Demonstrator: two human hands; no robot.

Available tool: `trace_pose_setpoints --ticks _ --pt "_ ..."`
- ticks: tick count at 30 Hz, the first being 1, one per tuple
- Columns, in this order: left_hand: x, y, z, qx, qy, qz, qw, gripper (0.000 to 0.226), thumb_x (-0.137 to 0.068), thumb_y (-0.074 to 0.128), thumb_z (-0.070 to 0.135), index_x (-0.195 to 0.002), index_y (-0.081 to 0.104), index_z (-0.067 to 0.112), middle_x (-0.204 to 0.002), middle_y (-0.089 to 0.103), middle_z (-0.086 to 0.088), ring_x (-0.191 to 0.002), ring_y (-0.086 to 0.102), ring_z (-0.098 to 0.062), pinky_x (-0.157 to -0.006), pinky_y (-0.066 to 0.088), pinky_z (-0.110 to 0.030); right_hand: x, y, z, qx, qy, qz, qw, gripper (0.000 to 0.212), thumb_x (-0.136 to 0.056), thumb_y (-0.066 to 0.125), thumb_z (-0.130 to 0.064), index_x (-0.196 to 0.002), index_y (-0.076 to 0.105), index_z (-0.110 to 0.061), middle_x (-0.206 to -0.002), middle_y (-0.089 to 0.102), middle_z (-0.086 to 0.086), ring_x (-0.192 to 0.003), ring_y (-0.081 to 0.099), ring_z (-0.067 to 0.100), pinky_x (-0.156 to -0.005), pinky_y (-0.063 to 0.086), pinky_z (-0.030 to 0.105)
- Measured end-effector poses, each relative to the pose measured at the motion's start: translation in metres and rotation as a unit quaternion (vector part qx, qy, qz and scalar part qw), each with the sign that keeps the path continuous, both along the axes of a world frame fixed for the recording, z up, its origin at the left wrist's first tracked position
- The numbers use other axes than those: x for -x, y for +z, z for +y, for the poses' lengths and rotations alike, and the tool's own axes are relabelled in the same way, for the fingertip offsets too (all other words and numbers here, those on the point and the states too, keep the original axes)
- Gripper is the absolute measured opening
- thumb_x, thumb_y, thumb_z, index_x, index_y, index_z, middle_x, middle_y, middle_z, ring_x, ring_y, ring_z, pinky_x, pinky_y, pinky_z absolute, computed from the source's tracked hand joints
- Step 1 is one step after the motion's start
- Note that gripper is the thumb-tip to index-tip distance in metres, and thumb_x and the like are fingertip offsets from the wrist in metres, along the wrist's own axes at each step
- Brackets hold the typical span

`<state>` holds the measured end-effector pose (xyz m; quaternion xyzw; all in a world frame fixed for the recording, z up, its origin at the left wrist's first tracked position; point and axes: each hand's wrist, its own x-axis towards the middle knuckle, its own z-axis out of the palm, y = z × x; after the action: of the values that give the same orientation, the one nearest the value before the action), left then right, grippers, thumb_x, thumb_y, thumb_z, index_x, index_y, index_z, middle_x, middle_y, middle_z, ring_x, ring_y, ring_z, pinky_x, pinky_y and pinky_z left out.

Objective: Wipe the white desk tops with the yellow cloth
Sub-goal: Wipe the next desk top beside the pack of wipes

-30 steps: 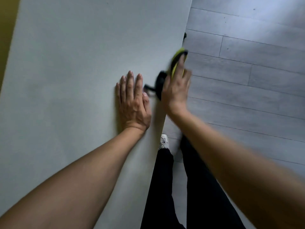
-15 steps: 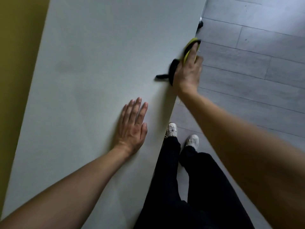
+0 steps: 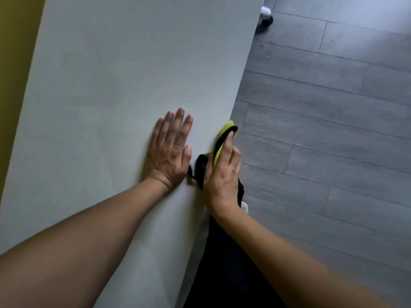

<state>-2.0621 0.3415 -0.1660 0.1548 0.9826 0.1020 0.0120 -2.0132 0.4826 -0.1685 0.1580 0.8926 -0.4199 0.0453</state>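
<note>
left hand (image 3: 170,153) on desk top (image 3: 115,90), cloth (image 3: 219,150) beside it at right edge

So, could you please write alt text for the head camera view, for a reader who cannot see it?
A person's right hand presses a yellow cloth with black trim along the right edge of a white desk top, while the left hand rests flat on the surface beside it. Grey plank floor lies to the right.
</note>
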Motion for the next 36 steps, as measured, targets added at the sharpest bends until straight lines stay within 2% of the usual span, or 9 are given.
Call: trace_pose_setpoints --ticks 4,11,16,20,22,27,29,33,36 --pt "0.0 -0.002 -0.002 0.001 0.001 0.009 1.0 0.065 -0.1 0.037 0.028 -0.162 0.031 0.01 -0.17 0.025 -0.014 -0.159 0.02 -0.032 -0.129 0.017 -0.051 0.001 0.0 -0.002 0.008 -0.011 -0.001 1.0 0.068 -0.101 0.038 -0.032 -0.161 0.016 -0.008 -0.137 0.044 0.023 -0.118 0.048 0.041 -0.102 0.044 0.057" --pt "0.0 -0.003 0.0 -0.002 0.009 0.022 1.0 0.066 -0.099 0.039 0.028 -0.163 0.032 0.012 -0.17 0.026 -0.013 -0.158 0.021 -0.032 -0.13 0.014 -0.048 0.147 -0.002 0.034 -0.013 -0.036 -0.024 0.999 0.069 -0.105 0.041 -0.029 -0.163 0.004 -0.02 -0.149 0.033 0.017 -0.132 0.041 0.036 -0.111 0.038 0.052" --pt "0.0 -0.003 -0.002 -0.004 0.011 0.028 1.0 0.066 -0.098 0.04 0.026 -0.162 0.033 0.012 -0.17 0.027 -0.013 -0.158 0.023 -0.033 -0.13 0.013 -0.047 0.164 -0.01 0.041 -0.034 -0.032 0.007 0.999 0.066 -0.106 0.039 -0.03 -0.163 0.008 -0.017 -0.145 0.036 0.016 -0.129 0.044 0.031 -0.111 0.039 0.047" --pt "-0.001 -0.003 -0.001 -0.003 0.01 0.032 0.999 0.065 -0.098 0.041 0.027 -0.161 0.035 0.011 -0.169 0.03 -0.014 -0.157 0.025 -0.034 -0.13 0.015 -0.048 0.116 -0.015 0.027 -0.002 -0.041 0.015 0.999 0.066 -0.103 0.038 -0.029 -0.163 0.011 -0.02 -0.149 0.033 0.019 -0.131 0.043 0.039 -0.11 0.039 0.053" --pt "-0.001 -0.001 -0.002 0.006 0.009 0.03 0.999 0.065 -0.099 0.039 0.027 -0.161 0.035 0.011 -0.169 0.03 -0.014 -0.157 0.026 -0.034 -0.13 0.015 -0.048 0.058 -0.014 0.009 0.023 -0.044 0.006 0.999 0.067 -0.102 0.037 -0.03 -0.163 0.013 -0.021 -0.151 0.033 0.02 -0.133 0.039 0.042 -0.11 0.037 0.053" --pt "-0.004 0.006 0.001 0.02 0.011 -0.009 1.0 0.067 -0.1 0.033 0.03 -0.165 0.025 0.015 -0.172 0.02 -0.011 -0.16 0.017 -0.031 -0.131 0.006 -0.042 -0.117 0.005 -0.037 0.036 -0.027 -0.01 0.999 0.077 -0.09 0.037 -0.031 -0.161 0.017 -0.009 -0.136 0.044 0.02 -0.119 0.048 0.039 -0.106 0.042 0.051" --pt "-0.006 0.01 0.001 0.032 0.024 -0.017 0.999 0.067 -0.1 0.03 0.03 -0.166 0.023 0.016 -0.173 0.018 -0.01 -0.16 0.015 -0.03 -0.131 0.005 -0.041 -0.153 0.01 -0.048 0.024 -0.028 -0.021 0.999 0.074 -0.093 0.037 -0.03 -0.16 0.017 -0.007 -0.135 0.046 0.019 -0.119 0.048 0.037 -0.105 0.042 0.049" --pt "-0.033 0.013 0.0 0.018 0.063 -0.035 0.997 0.066 -0.1 0.026 0.03 -0.164 0.027 0.013 -0.171 0.021 -0.013 -0.159 0.019 -0.034 -0.13 0.008 -0.041 -0.139 0.008 -0.048 0.015 -0.05 -0.017 0.999 0.073 -0.094 0.038 -0.029 -0.161 0.018 -0.009 -0.133 0.046 0.019 -0.116 0.05 0.04 -0.102 0.044 0.052" --pt "-0.086 0.01 -0.013 -0.017 0.061 -0.019 0.998 0.063 -0.1 0.035 0.025 -0.16 0.037 0.008 -0.167 0.031 -0.018 -0.155 0.029 -0.039 -0.128 0.017 -0.047 -0.091 0.006 -0.037 0.013 -0.063 -0.024 0.998 0.07 -0.099 0.045 -0.025 -0.162 0.017 -0.014 -0.138 0.043 0.021 -0.121 0.047 0.041 -0.105 0.041 0.053"
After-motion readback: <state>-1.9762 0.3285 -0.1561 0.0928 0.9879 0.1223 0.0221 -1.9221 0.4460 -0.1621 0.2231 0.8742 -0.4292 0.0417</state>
